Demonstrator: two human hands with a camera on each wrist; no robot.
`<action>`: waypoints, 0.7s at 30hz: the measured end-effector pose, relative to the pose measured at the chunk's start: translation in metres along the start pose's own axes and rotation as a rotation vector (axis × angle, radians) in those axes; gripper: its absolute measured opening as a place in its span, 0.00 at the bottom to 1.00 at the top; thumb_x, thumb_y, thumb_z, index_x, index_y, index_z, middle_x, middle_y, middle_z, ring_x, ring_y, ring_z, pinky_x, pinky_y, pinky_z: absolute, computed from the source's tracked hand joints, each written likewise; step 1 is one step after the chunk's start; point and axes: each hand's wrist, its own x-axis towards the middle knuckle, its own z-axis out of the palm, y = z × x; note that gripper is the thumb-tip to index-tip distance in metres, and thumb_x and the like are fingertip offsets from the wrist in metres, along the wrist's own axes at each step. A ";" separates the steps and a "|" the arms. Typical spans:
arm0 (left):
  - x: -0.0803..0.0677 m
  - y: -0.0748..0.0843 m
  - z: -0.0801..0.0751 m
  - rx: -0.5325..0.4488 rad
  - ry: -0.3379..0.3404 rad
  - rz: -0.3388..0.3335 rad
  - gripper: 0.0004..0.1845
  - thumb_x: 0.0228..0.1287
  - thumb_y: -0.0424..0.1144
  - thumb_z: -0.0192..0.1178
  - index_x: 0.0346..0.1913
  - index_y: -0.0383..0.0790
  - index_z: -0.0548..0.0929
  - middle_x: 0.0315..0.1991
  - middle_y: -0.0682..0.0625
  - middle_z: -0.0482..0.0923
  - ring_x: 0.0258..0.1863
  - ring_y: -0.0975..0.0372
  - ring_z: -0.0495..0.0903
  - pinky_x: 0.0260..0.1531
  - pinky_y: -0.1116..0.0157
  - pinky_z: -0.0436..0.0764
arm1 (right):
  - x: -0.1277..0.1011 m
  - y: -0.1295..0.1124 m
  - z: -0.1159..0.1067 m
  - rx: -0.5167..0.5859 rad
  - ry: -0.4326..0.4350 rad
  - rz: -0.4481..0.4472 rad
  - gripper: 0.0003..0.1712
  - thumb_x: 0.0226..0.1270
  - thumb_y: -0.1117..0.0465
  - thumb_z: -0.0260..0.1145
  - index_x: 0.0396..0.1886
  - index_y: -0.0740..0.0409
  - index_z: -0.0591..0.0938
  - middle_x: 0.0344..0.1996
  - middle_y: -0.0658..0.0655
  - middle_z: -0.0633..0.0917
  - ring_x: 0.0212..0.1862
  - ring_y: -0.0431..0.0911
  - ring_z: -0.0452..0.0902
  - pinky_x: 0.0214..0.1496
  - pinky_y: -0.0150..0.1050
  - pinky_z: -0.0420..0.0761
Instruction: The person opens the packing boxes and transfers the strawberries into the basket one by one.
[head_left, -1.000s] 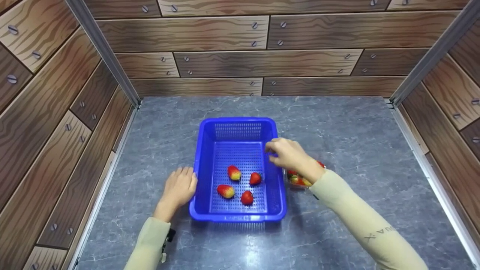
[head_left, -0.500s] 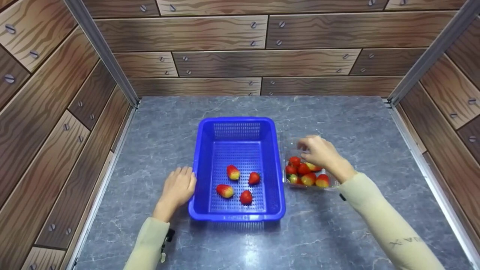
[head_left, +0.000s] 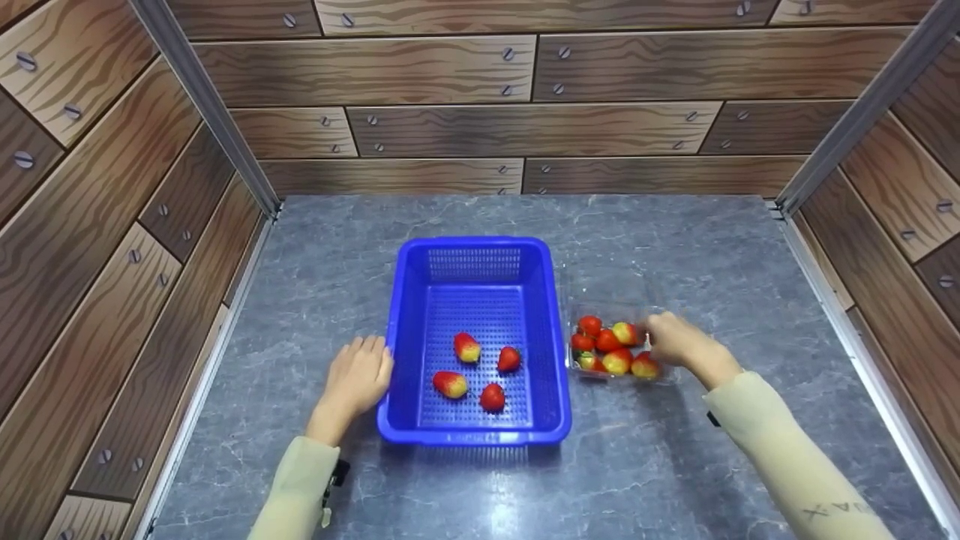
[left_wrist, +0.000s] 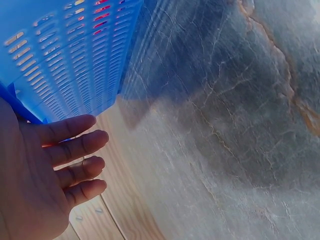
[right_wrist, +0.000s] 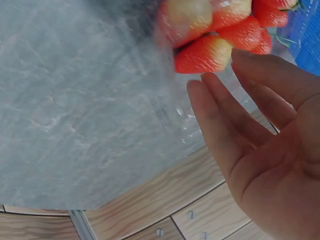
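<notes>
A blue perforated basket stands mid-table with several strawberries on its floor. My left hand rests flat against the basket's left wall, fingers straight. A clear plastic punnet with several strawberries sits just right of the basket. My right hand is at the punnet's right side, fingers extended beside the berries, holding nothing that I can see.
Grey marble tabletop is enclosed by wood-patterned walls at the back and both sides, with metal corner posts. Bare table lies behind the basket and in front of it.
My right hand moved from over the basket's right rim rightward to the punnet, then down to its right side, uncovering the berries. The left hand stayed put.
</notes>
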 end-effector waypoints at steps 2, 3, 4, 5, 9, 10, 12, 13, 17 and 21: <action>0.000 0.000 0.000 -0.001 0.001 0.000 0.16 0.74 0.38 0.44 0.42 0.30 0.79 0.39 0.37 0.80 0.40 0.42 0.78 0.41 0.47 0.76 | -0.001 0.002 0.005 0.018 -0.003 0.002 0.16 0.39 0.79 0.62 0.33 0.69 0.84 0.27 0.63 0.80 0.30 0.54 0.76 0.32 0.48 0.79; 0.000 0.000 0.000 -0.003 0.001 0.000 0.16 0.74 0.38 0.44 0.42 0.30 0.79 0.39 0.37 0.80 0.40 0.42 0.78 0.41 0.47 0.76 | -0.001 0.003 0.007 0.023 -0.006 0.000 0.17 0.38 0.79 0.61 0.34 0.69 0.84 0.28 0.64 0.81 0.31 0.55 0.77 0.32 0.48 0.79; 0.000 0.000 0.000 -0.003 -0.001 0.000 0.16 0.74 0.38 0.43 0.42 0.30 0.79 0.39 0.37 0.80 0.40 0.42 0.78 0.41 0.47 0.76 | -0.001 0.003 0.009 0.027 -0.011 -0.002 0.18 0.38 0.79 0.61 0.34 0.69 0.84 0.29 0.65 0.82 0.32 0.55 0.77 0.33 0.48 0.80; 0.000 0.000 0.000 -0.002 -0.003 0.000 0.16 0.74 0.38 0.43 0.42 0.30 0.79 0.39 0.37 0.80 0.40 0.42 0.78 0.41 0.47 0.76 | -0.001 0.004 0.010 0.032 -0.019 -0.001 0.19 0.37 0.79 0.61 0.34 0.69 0.84 0.30 0.66 0.82 0.32 0.56 0.77 0.33 0.48 0.80; 0.000 0.000 0.000 -0.002 -0.014 -0.006 0.16 0.74 0.39 0.43 0.43 0.31 0.79 0.40 0.37 0.80 0.41 0.42 0.78 0.42 0.47 0.76 | 0.000 0.006 0.017 0.051 -0.044 0.003 0.20 0.35 0.80 0.62 0.34 0.69 0.85 0.32 0.66 0.84 0.34 0.55 0.79 0.33 0.46 0.82; 0.000 0.000 0.000 -0.001 -0.016 -0.007 0.16 0.74 0.39 0.43 0.43 0.31 0.79 0.40 0.37 0.80 0.41 0.42 0.78 0.42 0.47 0.76 | 0.000 0.007 0.019 0.051 -0.045 -0.001 0.20 0.35 0.80 0.62 0.34 0.68 0.85 0.31 0.65 0.84 0.33 0.54 0.79 0.33 0.46 0.81; 0.000 0.001 0.000 -0.004 -0.018 -0.011 0.16 0.74 0.39 0.43 0.43 0.31 0.79 0.40 0.37 0.81 0.42 0.42 0.78 0.42 0.47 0.76 | 0.001 0.008 0.022 0.050 -0.039 -0.006 0.18 0.35 0.80 0.63 0.32 0.67 0.85 0.30 0.64 0.84 0.32 0.53 0.78 0.33 0.46 0.81; 0.000 0.001 0.000 -0.006 -0.020 -0.013 0.17 0.74 0.39 0.43 0.44 0.31 0.79 0.41 0.37 0.81 0.42 0.42 0.78 0.43 0.47 0.76 | 0.001 0.009 0.024 0.044 -0.031 -0.015 0.17 0.35 0.79 0.63 0.31 0.67 0.84 0.29 0.63 0.84 0.31 0.52 0.77 0.32 0.46 0.80; 0.000 0.001 0.000 -0.011 -0.042 -0.026 0.18 0.75 0.39 0.43 0.46 0.30 0.79 0.43 0.37 0.81 0.45 0.42 0.78 0.45 0.46 0.76 | 0.002 0.012 0.029 0.035 0.015 -0.058 0.13 0.35 0.79 0.63 0.25 0.65 0.82 0.24 0.59 0.81 0.27 0.48 0.72 0.29 0.42 0.75; 0.000 0.001 0.000 -0.003 -0.057 -0.033 0.18 0.75 0.40 0.42 0.46 0.30 0.79 0.43 0.37 0.81 0.45 0.42 0.77 0.46 0.46 0.75 | 0.003 0.014 0.033 0.036 0.057 -0.099 0.09 0.37 0.77 0.67 0.22 0.64 0.80 0.21 0.57 0.79 0.24 0.46 0.67 0.26 0.40 0.70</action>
